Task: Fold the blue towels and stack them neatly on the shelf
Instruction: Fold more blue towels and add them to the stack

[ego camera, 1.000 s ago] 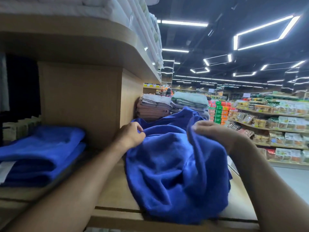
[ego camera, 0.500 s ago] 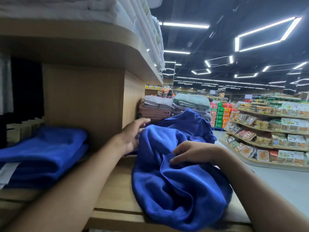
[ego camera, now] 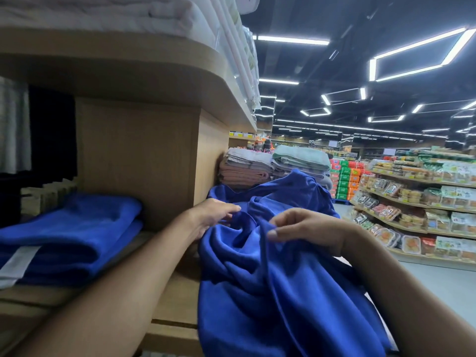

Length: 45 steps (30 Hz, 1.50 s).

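Note:
A crumpled blue towel lies in a heap on the wooden shelf and hangs over its front edge. My left hand rests at the heap's upper left with its fingers stretched over the cloth. My right hand pinches a raised fold of the towel between thumb and fingers. More loose blue cloth is piled behind the hands. A stack of folded blue towels with a grey label band sits in the shelf bay on the left.
A wooden divider separates the left bay from the heap. White bedding fills the upper shelf. Folded pink, grey and green towels stand behind the heap. Food shelves line the aisle at right.
My right hand has risen from lying flat on the heap and now pinches a fold. My left hand has shifted right onto the cloth. The towel has bunched between the hands.

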Available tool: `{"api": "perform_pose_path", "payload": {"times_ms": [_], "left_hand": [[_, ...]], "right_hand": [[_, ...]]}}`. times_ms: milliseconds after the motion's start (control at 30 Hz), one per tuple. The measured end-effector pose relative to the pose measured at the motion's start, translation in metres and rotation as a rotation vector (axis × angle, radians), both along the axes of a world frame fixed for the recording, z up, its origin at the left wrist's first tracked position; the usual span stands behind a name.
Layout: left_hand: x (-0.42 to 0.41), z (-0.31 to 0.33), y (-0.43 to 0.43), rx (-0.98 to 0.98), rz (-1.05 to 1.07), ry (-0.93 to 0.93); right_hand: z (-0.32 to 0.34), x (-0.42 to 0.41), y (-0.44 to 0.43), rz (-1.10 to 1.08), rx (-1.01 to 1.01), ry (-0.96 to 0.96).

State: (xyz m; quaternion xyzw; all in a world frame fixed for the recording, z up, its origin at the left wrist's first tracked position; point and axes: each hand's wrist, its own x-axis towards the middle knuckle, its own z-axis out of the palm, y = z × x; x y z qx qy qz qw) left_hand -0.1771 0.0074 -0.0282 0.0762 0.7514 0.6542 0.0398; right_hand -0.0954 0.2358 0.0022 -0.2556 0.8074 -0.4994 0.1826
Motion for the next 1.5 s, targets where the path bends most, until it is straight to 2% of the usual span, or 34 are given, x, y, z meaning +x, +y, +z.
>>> {"api": "perform_pose_path", "payload": {"times_ms": [100,267,467,600,700,800,967,1167,1333,1500], "left_hand": [[0.007,0.006,0.002,0.017,-0.048,0.024],[0.017,0.015,0.012,0.098,-0.146,0.182],[0.028,0.022,0.015,0.15,-0.329,0.206],[0.035,0.025,0.016,0.16,-0.388,0.2],[0.04,0.026,0.021,0.139,-0.238,0.287],[0.05,0.032,0.024,0.113,-0.172,0.347],[0.078,0.069,0.02,-0.016,-0.149,0.566],[0.133,0.136,0.026,-0.166,-0.023,0.869],[0.182,0.19,0.034,-0.212,0.07,0.965],[0.216,0.223,0.027,-0.228,0.233,1.054]], "right_hand": [[-0.004,-0.01,-0.004,-0.161,-0.118,0.227],[-0.012,-0.019,-0.014,-0.295,-0.098,0.571],[-0.014,-0.029,-0.015,-0.533,-0.07,0.757],[-0.017,-0.03,-0.016,-0.509,-0.116,0.756],[-0.017,-0.03,-0.019,-0.473,-0.195,0.768],[-0.011,-0.022,-0.02,-0.499,-0.188,0.828],[0.03,0.013,-0.014,-0.404,-0.115,0.893],[0.106,0.082,-0.01,-0.41,0.005,1.005],[0.147,0.137,-0.004,-0.391,-0.002,0.849],[0.155,0.18,0.009,-0.332,0.028,0.656]]}}
